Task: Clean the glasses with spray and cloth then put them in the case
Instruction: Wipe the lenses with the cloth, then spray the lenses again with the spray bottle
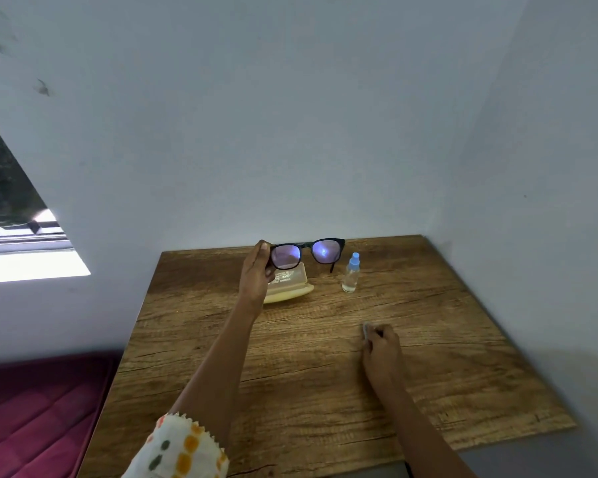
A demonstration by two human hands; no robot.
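Lettering [283, 276] inside case [290, 296] lid, illegible, behind glasses [306, 245]

The left arm reaches out straight toward the far edge of the bench [290, 391], a patterned sleeve [183, 450] at the elbow. The left hand [256, 274] is raised and pinches one end of the glasses [307, 244]. The bare right forearm lies low. The right hand [382, 345] rests knuckles-up on the bench, fingers curled over a cloth [366, 331].
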